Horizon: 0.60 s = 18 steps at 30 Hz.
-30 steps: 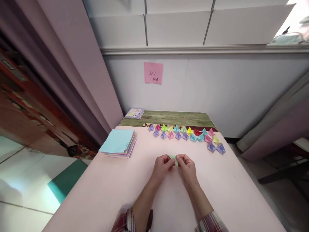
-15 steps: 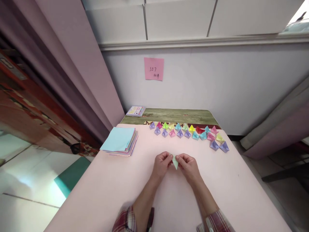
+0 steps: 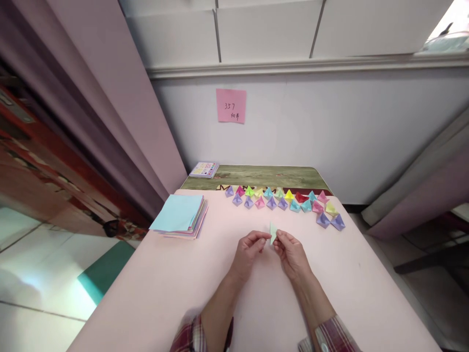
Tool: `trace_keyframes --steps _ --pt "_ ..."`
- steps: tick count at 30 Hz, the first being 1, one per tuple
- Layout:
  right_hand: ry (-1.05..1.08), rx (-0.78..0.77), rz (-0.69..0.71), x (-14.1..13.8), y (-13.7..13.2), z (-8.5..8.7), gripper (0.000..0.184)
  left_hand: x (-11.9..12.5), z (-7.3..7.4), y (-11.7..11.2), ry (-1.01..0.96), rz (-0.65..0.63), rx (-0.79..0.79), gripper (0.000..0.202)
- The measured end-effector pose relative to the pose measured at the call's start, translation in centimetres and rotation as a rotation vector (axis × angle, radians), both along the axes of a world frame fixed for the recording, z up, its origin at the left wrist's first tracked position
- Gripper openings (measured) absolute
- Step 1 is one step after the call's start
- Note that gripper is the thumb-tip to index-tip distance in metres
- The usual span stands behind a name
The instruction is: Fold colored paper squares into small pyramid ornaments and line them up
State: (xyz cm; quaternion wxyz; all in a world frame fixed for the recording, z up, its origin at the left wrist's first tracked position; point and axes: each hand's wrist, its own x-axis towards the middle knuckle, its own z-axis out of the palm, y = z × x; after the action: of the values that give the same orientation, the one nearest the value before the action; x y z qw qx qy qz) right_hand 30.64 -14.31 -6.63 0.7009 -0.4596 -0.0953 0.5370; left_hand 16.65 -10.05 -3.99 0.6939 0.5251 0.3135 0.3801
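Green paper piece [image 3: 273, 233], small, pale and folded to a point, stands upright between our two hands above the middle of the tabletop [image 3: 154, 293], a little toward its far edge. Nearest to us, at the near edge, our plaid sleeves [image 3: 188, 337] show, and both forearms run forward over the pink surface. Our right hand [image 3: 293, 252] has its grip clamped on the green paper piece, thumb and forefinger pinching its lower right side. Our left hand [image 3: 249, 250] is just beside it, thumb and forefinger curled close together at the piece's lower left; we cannot tell whether that grip touches the paper or closes on it. Farther out, near the far left corner, a stack of coloured sheets [image 3: 179, 215] lies flat with a light blue sheet on top, well apart from our hands. Along the far edge, from about its middle to the far right corner, folded paper shapes [image 3: 284, 201] in purple, pink, blue, yellow, green and red stand in two close rows. Beyond that edge a green board [image 3: 264, 176] carries a small booklet [image 3: 204, 169] at its left end. On the wall [image 3: 330, 127] behind, a handwritten pink note [image 3: 230, 105] is stuck.
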Motion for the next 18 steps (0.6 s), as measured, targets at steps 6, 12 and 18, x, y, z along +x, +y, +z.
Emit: trace_keyframes --steps 6,12,18 --pt "0.033 0.015 0.004 0.07 0.06 0.15 0.028 0.01 0.1 0.11 -0.004 0.013 0.008 0.022" --pt "-0.009 0.011 0.018 0.06 0.05 -0.18 0.027 0.08 0.02 0.22 0.007 0.025 -0.032 0.024" --pt "-0.434 0.021 -0.001 -0.6 -0.19 -0.41 0.028 0.35 -0.42 0.53 0.041 0.086 -0.152 0.031"
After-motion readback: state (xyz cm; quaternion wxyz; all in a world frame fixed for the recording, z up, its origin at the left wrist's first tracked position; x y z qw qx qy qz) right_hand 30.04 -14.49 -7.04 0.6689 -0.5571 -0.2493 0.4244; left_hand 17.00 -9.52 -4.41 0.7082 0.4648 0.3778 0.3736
